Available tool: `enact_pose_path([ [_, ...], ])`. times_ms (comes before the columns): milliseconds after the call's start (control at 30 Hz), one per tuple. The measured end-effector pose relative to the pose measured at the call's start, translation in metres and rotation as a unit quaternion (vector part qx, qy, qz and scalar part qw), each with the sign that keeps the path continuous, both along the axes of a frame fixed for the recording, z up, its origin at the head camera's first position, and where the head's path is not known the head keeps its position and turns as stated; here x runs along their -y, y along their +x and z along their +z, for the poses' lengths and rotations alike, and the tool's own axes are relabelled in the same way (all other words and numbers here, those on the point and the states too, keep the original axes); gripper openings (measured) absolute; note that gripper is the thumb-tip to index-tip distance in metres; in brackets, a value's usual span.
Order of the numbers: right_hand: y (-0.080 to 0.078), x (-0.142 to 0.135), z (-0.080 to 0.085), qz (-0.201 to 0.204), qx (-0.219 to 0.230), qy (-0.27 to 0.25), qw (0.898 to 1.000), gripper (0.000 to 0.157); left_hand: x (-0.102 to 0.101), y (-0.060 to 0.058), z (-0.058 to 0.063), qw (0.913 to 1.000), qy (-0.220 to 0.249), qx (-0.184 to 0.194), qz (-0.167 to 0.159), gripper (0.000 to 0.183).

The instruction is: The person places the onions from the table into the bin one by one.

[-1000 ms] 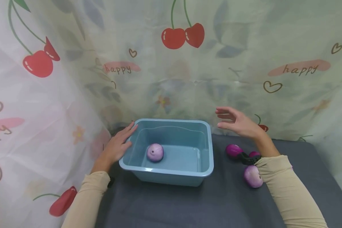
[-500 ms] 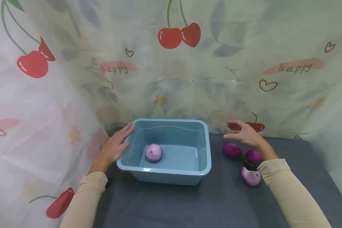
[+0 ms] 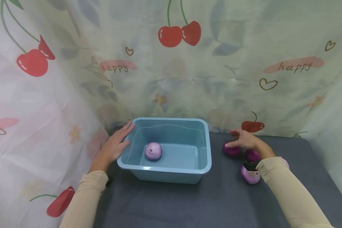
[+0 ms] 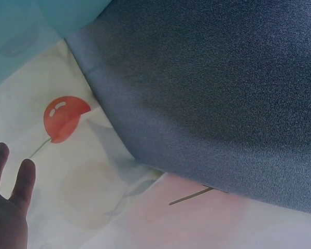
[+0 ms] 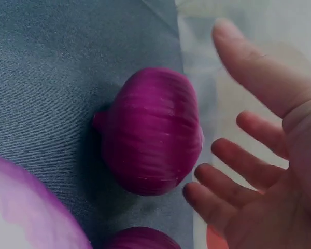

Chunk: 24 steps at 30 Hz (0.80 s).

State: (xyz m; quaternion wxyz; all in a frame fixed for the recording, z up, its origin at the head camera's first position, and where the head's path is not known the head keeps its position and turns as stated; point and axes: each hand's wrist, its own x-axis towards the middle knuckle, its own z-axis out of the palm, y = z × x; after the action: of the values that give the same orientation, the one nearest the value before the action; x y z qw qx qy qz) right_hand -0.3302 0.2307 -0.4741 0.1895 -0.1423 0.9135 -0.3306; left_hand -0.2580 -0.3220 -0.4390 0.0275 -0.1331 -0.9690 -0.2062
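Observation:
My left hand (image 3: 111,148) lies with straight fingers against the left rim of a light blue plastic basin (image 3: 165,171). Inside the basin sits a pale purple onion (image 3: 153,152). Over a dark purple onion (image 3: 233,152) on the table hovers my right hand (image 3: 244,141), fingers spread and thumb apart. The right wrist view shows this onion (image 5: 150,132) whole, with a gap between it and the hand (image 5: 254,192). Beside it lie a second dark onion (image 3: 252,155) and a larger pale purple onion (image 3: 250,176). The right sleeve mostly hides another pale round thing (image 3: 286,162).
Dark grey cloth (image 3: 171,205) covers the table. A cherry-printed curtain (image 3: 188,63) hangs behind it and along the left side, close to the basin. A black strap (image 3: 250,165) on the right wrist passes in front of the onions.
My right hand has moved right and down from beside the basin to the dark purple onion. The left hand stays at the basin rim. The head view has shifted slightly.

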Motion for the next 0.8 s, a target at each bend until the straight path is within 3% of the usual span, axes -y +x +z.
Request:
enact_pose_path([
  [433,0.000,0.001,-0.012,0.033,0.037,0.042,0.998,0.083,0.000,0.000,0.001,1.0000,0.009,0.004,0.001,0.063],
  [800,-0.001,0.001,-0.013,0.024,0.014,0.049,0.998,0.079,0.000,0.001,0.002,0.9999,0.011,0.007,0.002,0.063],
])
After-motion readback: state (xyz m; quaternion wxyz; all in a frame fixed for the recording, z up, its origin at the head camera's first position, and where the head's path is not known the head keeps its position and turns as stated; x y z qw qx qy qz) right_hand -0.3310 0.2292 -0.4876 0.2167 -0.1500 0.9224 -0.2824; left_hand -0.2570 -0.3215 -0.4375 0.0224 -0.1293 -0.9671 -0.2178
